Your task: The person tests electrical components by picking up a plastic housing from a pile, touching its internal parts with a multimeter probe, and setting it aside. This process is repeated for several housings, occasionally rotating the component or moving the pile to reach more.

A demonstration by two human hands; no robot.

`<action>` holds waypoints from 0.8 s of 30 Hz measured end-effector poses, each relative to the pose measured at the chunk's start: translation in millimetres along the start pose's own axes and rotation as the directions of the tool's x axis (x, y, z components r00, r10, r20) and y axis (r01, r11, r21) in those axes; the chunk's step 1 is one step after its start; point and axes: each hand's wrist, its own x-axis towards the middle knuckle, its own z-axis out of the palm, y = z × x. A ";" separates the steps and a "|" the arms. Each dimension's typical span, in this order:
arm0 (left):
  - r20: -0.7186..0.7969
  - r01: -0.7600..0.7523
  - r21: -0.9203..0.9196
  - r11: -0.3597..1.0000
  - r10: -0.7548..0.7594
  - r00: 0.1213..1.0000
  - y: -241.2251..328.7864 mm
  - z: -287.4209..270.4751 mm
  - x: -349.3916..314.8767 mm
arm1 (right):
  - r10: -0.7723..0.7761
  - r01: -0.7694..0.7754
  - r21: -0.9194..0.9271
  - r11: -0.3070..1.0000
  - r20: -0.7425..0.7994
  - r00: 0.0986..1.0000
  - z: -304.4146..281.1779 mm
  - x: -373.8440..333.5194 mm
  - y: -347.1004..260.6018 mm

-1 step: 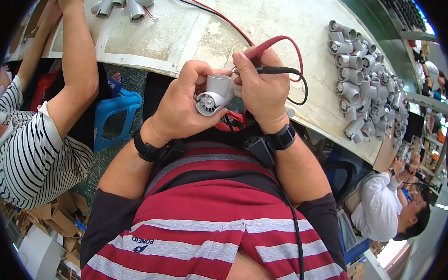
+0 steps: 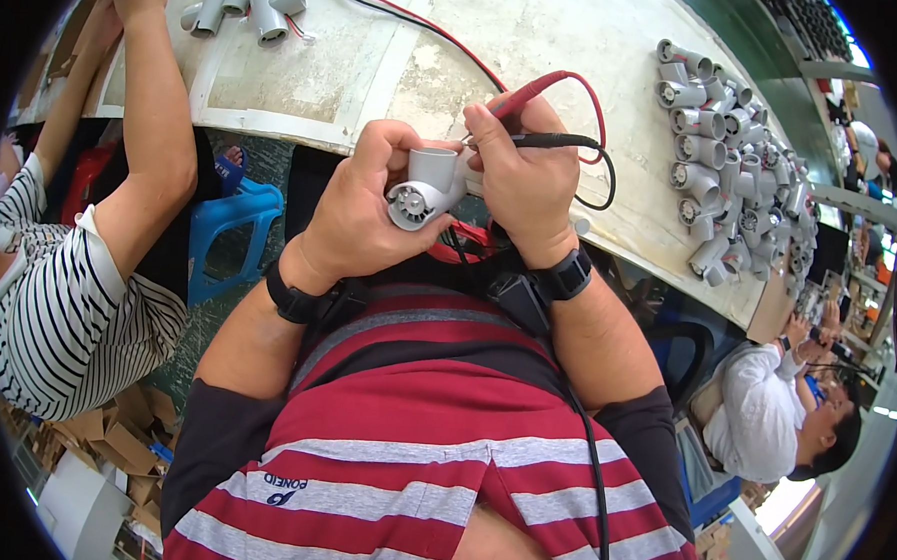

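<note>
My left hand (image 2: 351,211) is closed round a grey T-shaped plastic housing (image 2: 434,166). The housing's round end, with a small fan-like wheel inside, faces me, and its open tube points up and away. In my right hand (image 2: 518,183) are a red test probe (image 2: 533,90) and a black test probe (image 2: 549,140), gripped together between thumb and fingers. The probe tips meet near my left fingertips, just beyond the housing; what they touch is too small to make out. Red and black leads (image 2: 420,22) run from the far side across the table.
A large pile of similar grey housings (image 2: 738,183) covers the right of the table (image 2: 509,32). Several more housings (image 2: 270,17) lie at the far left, near another person's arm (image 2: 156,97). A blue stool (image 2: 231,225) stands at left. Another person (image 2: 763,409) sits at right.
The housing and my left fingers have shifted very slightly to the left. My right hand keeps its hold on the probes almost unmoved.
</note>
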 end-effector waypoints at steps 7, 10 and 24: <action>0.017 -0.019 0.188 0.982 0.016 1.000 1.7 -3.7 -0.3 | 0.035 -0.034 0.030 0.999 -0.014 0.999 0.8 -1.0 -2.6; 0.021 -0.010 0.210 0.978 0.006 1.000 1.1 -5.1 0.0 | 0.014 -0.013 0.027 1.000 -0.014 1.000 1.1 -3.0 -1.9; 0.025 -0.099 0.249 0.964 0.096 0.995 -3.0 -4.3 1.4 | 0.048 -0.054 0.085 0.995 0.069 0.996 -4.8 -0.5 2.4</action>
